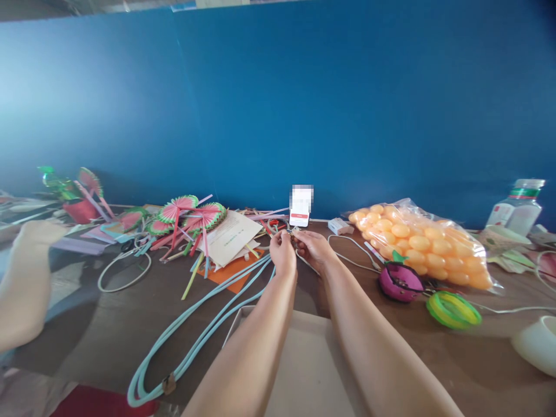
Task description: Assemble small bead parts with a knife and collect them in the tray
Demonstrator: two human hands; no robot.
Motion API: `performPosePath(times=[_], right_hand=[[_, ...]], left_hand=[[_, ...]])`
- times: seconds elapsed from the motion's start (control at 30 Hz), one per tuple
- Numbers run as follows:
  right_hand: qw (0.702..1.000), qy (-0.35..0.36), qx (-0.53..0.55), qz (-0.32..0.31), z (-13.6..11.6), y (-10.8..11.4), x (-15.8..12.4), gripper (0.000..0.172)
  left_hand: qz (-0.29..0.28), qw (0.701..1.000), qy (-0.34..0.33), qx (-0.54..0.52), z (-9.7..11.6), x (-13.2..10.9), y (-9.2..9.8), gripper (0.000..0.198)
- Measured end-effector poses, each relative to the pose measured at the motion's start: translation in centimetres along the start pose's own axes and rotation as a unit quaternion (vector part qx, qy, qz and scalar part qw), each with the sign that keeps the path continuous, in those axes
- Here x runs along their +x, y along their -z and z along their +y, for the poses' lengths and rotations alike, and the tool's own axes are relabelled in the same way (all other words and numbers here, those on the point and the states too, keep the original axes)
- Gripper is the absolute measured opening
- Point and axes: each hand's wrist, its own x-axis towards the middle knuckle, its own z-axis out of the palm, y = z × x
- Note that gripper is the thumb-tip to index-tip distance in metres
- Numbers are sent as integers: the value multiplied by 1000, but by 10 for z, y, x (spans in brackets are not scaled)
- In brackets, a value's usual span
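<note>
My left hand (283, 253) and my right hand (313, 249) meet above the middle of the table, fingers closed in a pinch. Loops of light-blue cord (204, 313) run up from the lower left to my left hand, whose fingers are closed on their upper end. A small brownish piece shows between my fingertips, too small to name. My right fingers close at that same spot, and what they grip is mostly hidden. Low on the loops sits a brown tie (169, 383). Just behind my hands stands a lit phone (300, 205). Below my forearms lies a shallow cardboard box (310, 359).
Watermelon-patterned paper fans (204, 217), papers (230, 238) and sticks crowd the left. A bag of orange balls (423, 243), a purple bowl-like holder (400, 282), green-yellow rings (454, 310) and a bottle (516, 205) stand right. Another person's arm (26, 284) reaches in at far left.
</note>
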Motion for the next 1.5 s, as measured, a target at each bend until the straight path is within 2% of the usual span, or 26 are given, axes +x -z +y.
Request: performPosePath(times=[0.37,0.63,1.1,1.3,1.5], right_hand=[[1000,-2,-2,4,1,1,2,32],[1000,0,-18,8,1,1,0,32],[999,29,-27,6,5,0,1,37],[998,32,-41,21,6,-3,0,38],[1000,12,22,16,0,-5,-4,40]], left_hand=[[0,1000,-7,22,-2,2,1,22],[0,997,-39,62,-14,11,6,25],[12,991,-87,102,-16,13,8,25],[10,996,-40,81,-9,7,5,28],[-8,999,-25,34,-7,6,3,35]])
